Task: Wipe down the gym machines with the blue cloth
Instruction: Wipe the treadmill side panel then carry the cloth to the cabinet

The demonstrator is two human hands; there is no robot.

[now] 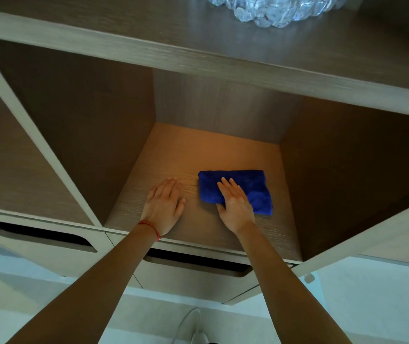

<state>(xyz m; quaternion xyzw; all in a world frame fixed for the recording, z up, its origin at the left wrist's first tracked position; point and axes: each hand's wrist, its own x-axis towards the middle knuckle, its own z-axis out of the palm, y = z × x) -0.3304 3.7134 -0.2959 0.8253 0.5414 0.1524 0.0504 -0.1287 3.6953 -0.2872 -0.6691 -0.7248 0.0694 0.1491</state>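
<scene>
Both forearms reach up from 6 o'clock into the open cubby. I log the wooden shelf unit (198, 53) filling the view, its lit cubby floor (198, 150) at centre. On top, at 1 o'clock, sits a clear glass piece (273, 11). Folded blue cloth (248, 187) lies on the cubby floor at 3 o'clock of centre. Right hand (235, 204) presses flat on its near left part, fingers straight. Left hand (165, 206) rests flat on bare wood just beside the cloth, grasping nothing. Red bracelet (150, 227) circles the left wrist.
</scene>
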